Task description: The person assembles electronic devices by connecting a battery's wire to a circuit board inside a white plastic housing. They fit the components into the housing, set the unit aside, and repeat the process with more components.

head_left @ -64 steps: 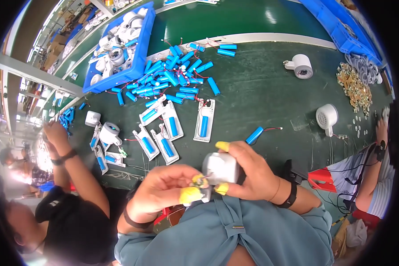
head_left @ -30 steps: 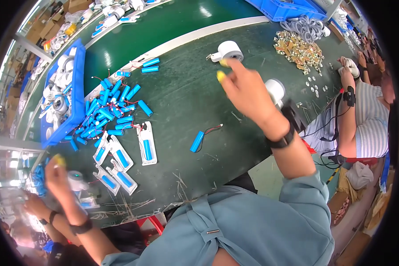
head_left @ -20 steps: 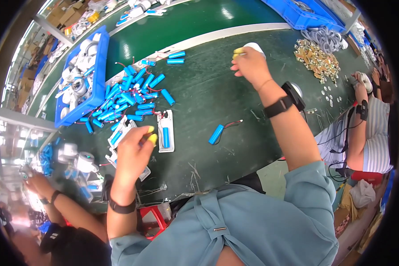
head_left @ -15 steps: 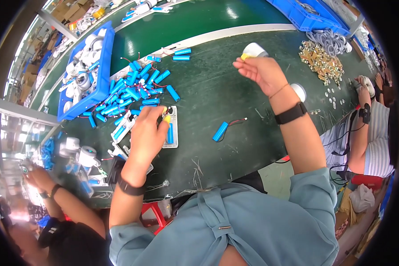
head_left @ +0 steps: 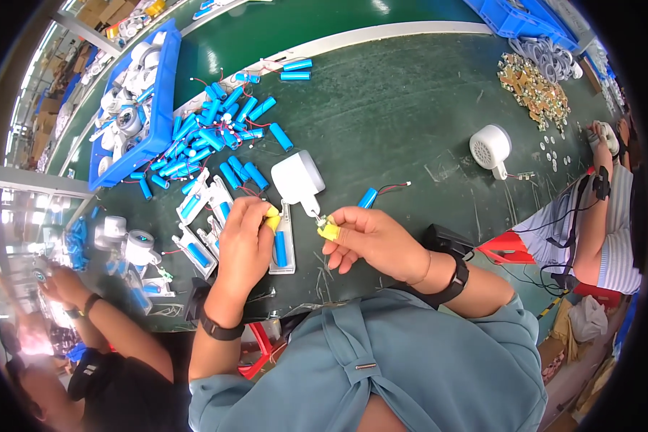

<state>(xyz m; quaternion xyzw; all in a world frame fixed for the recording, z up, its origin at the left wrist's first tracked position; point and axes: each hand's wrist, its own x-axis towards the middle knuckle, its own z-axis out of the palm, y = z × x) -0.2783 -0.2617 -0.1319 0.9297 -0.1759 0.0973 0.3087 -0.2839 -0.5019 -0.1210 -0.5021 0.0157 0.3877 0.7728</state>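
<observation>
A white round fan head (head_left: 297, 178) with a short neck lies in front of me, neck toward my hands. My right hand (head_left: 374, 241), yellow cots on its fingertips, pinches a small circuit board (head_left: 322, 220) at the neck's end. My left hand (head_left: 243, 241) is closed in a pinch, also with yellow cots, at the top end of a white handle shell (head_left: 284, 269); what lies between its fingertips is hidden. A blue cylindrical battery (head_left: 280, 248) sits in that shell. More handle shells with batteries (head_left: 197, 254) lie left of this hand.
Loose wired blue batteries (head_left: 209, 137) are heaped beside a blue bin (head_left: 167, 108) of white parts. One battery (head_left: 368, 198) lies beyond my right hand. Another fan head (head_left: 491, 147), circuit boards (head_left: 533, 90) and grey rings (head_left: 543, 57) are at right. Co-workers sit on both sides.
My right hand has come from the far right to the middle, bringing a fan head beside my left hand. My left hand has stayed at the handle shell. My view has shifted slightly.
</observation>
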